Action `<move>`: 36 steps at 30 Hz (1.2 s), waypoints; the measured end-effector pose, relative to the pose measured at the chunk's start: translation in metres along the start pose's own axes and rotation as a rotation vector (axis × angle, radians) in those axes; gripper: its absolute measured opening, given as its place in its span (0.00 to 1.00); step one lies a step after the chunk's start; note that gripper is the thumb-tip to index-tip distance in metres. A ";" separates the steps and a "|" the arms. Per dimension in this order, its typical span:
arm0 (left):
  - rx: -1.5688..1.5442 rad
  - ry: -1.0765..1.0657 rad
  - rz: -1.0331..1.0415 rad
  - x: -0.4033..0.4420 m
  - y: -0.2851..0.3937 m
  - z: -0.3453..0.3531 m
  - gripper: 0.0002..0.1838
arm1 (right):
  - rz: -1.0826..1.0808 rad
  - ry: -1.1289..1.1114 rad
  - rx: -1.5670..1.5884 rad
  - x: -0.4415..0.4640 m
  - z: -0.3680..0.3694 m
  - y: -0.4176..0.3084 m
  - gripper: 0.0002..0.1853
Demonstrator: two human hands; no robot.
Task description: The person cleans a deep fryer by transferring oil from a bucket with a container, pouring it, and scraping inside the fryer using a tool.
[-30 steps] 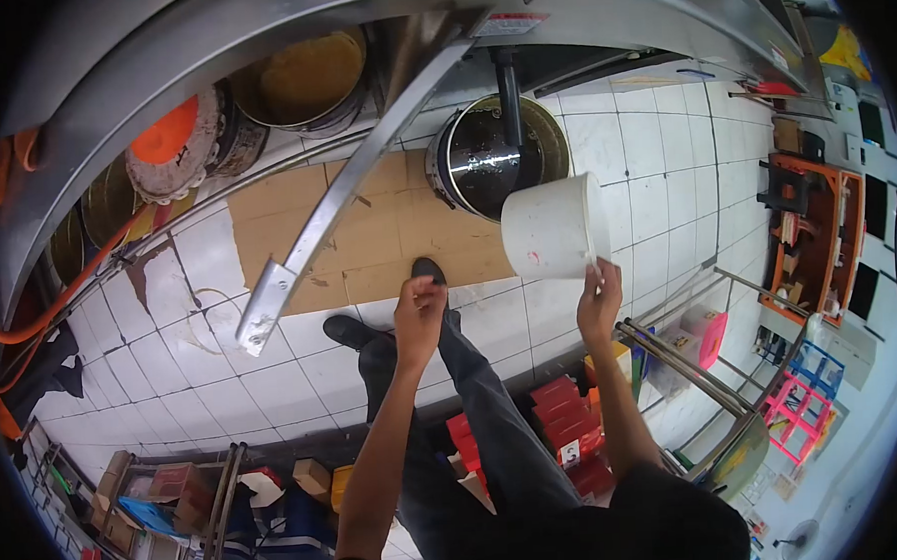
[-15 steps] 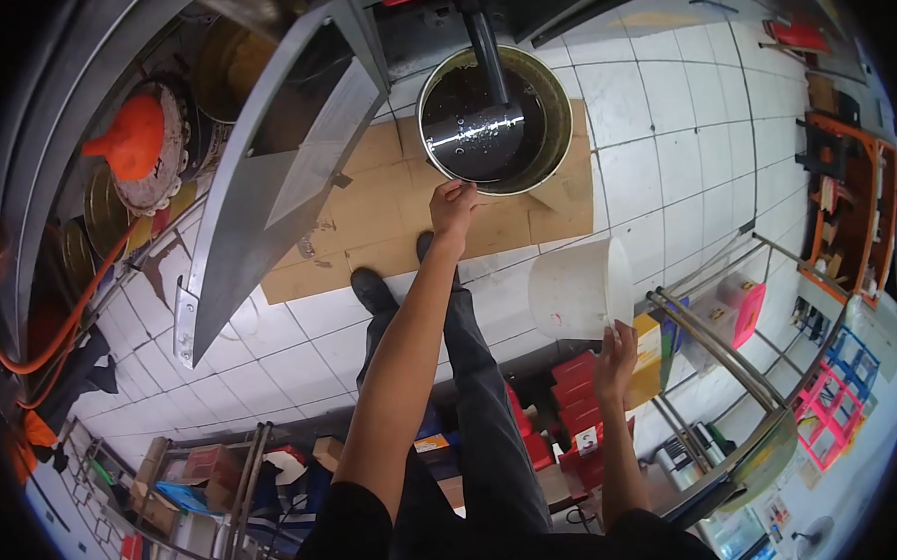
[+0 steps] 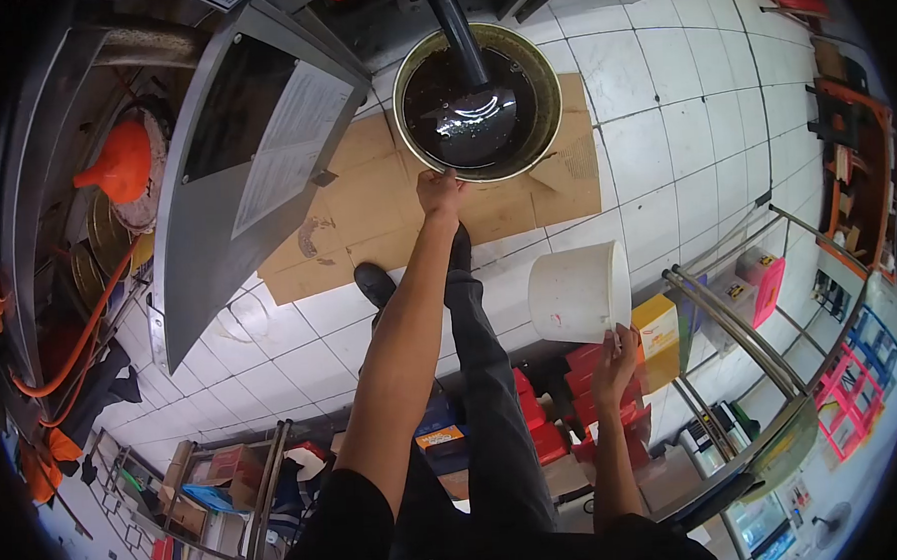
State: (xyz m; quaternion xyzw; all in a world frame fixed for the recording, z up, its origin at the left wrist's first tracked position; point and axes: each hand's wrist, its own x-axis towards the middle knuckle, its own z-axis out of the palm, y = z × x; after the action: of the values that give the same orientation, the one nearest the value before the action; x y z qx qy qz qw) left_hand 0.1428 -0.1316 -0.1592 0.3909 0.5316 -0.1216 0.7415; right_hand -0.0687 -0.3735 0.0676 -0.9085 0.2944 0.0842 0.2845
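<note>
A large round metal pot (image 3: 554, 125) of dark liquid (image 3: 482, 138) stands on flat cardboard (image 3: 365, 204) over the floor. A black pipe (image 3: 458, 34) reaches down into the pot from above. My left hand (image 3: 439, 192) is closed on the pot's near rim, the fingertips partly hidden. Off to the right, a white plastic bucket (image 3: 574, 293) hangs tipped on its side, its mouth facing right. Closed fingers of my right hand (image 3: 613, 365) hold it by the rim.
To the left, a grey metal cabinet door (image 3: 253, 158) swings open beside an orange funnel (image 3: 123, 159). Metal racks (image 3: 731, 328) with boxes stand at lower right, with red boxes (image 3: 593, 374) near my legs. An orange shelf unit (image 3: 869, 162) is far right.
The view has shifted slightly, so the pot sits a little higher and further left. Both hands keep their holds on the pot rim and the bucket.
</note>
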 end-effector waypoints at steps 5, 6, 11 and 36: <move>-0.025 0.040 0.148 0.012 -0.016 0.000 0.11 | 0.028 -0.016 0.061 0.010 -0.006 -0.001 0.12; -0.025 0.040 0.149 0.011 -0.016 0.000 0.11 | 0.003 -0.007 0.085 0.012 -0.007 -0.002 0.12; -0.040 0.066 0.171 0.014 -0.023 0.000 0.10 | 0.025 0.030 0.049 0.017 -0.018 -0.005 0.12; -0.086 0.031 0.068 -0.039 -0.035 -0.010 0.12 | -0.783 -0.288 -0.020 0.181 0.002 -0.192 0.10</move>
State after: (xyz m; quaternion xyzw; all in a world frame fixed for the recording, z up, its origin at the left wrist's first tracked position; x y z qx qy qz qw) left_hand 0.0994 -0.1566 -0.1417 0.3783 0.5341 -0.0670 0.7531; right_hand 0.1900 -0.3325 0.0974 -0.9334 -0.1170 0.0984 0.3245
